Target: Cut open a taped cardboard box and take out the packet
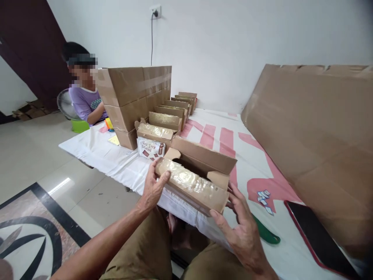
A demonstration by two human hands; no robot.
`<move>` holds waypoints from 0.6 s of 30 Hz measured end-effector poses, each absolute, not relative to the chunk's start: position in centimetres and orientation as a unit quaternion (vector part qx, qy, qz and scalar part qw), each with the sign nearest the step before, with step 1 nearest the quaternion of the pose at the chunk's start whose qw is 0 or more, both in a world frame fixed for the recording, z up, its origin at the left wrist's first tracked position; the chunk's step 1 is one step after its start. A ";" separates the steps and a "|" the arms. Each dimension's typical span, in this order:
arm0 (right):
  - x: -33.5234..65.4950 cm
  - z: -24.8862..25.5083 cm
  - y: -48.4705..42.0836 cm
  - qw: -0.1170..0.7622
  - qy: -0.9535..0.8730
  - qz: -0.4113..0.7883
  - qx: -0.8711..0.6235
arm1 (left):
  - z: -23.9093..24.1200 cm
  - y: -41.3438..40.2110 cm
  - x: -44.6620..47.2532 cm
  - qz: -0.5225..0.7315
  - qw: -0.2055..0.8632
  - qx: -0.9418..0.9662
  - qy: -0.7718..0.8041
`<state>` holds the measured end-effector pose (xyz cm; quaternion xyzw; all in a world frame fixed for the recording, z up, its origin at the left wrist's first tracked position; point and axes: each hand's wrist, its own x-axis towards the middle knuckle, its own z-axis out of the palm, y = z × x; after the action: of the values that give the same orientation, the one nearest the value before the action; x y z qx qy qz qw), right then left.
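Note:
I hold a long open cardboard box [196,171] over the near edge of a cloth-covered table [247,163]. My left hand [153,187] grips its left end, thumb on the shiny taped front face. My right hand [240,227] supports the right end from below, thumb against the corner. The box lid stands open at the back. Just behind it lies a white packet printed "Super Meal" [150,148], next to a row of several similar open boxes [170,114] running away from me.
A stack of large cardboard cartons [132,99] stands left of the row. A big flat cardboard sheet [314,144] leans at the right. A black phone [317,237] and green scissor handles [266,233] lie near my right hand. A person in purple [86,102] sits at the far left.

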<state>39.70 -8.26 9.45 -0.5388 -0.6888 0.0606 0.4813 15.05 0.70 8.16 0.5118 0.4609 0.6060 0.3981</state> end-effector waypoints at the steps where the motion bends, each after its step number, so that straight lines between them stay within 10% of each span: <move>1: 38.5 9.5 -7.6 0.479 -0.700 0.072 -0.526 | 8.1 0.5 13.6 0.618 0.387 0.500 0.467; 18: 24.7 4.7 4.8 0.505 -0.700 0.235 -0.447 | 5.5 9.1 0.6 0.665 0.227 0.405 0.585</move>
<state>24.70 4.81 4.65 -0.4465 -0.7002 0.2348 0.5052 0.55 9.10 5.54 0.4048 0.5854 0.6647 0.2275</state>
